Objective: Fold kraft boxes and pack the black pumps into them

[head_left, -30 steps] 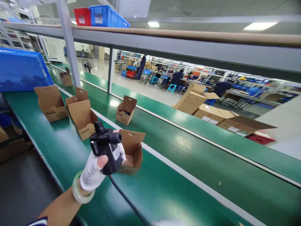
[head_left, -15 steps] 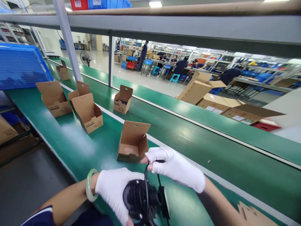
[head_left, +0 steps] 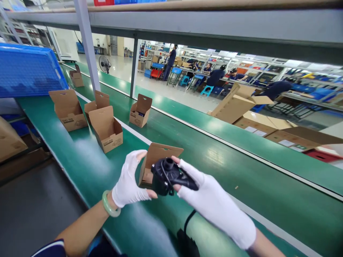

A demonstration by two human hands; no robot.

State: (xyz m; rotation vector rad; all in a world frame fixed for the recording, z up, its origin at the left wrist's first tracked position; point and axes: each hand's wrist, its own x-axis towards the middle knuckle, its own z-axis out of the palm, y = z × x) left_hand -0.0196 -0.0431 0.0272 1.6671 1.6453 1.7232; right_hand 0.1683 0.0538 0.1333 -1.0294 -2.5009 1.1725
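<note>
My right hand (head_left: 211,196), in a white glove with bare fingertips, grips a black electric air pump (head_left: 163,176) with a round housing and a short spout pointing up. A black cord (head_left: 189,219) runs down from it to a dark, blurred piece (head_left: 187,242) low in the picture. To the left of the pump, my left hand (head_left: 131,182) is gloved the same way. Its thumb and fingers are spread in a C shape and hold nothing. Behind the pump stands an open brown carton (head_left: 163,151), partly hidden by it.
Open cartons (head_left: 105,125) printed DC-56 stand on the green belt (head_left: 131,139) at left, with a smaller-looking carton (head_left: 139,116) beyond the white strip. A blue crate (head_left: 29,71) is far left. Large boxes (head_left: 268,125) lie at right. A metal post (head_left: 87,46) rises ahead; people work behind.
The pump has risen from low in front of me to before the nearest carton, and its spout now points up. My left hand has let go; my right has moved from the cord to the pump.
</note>
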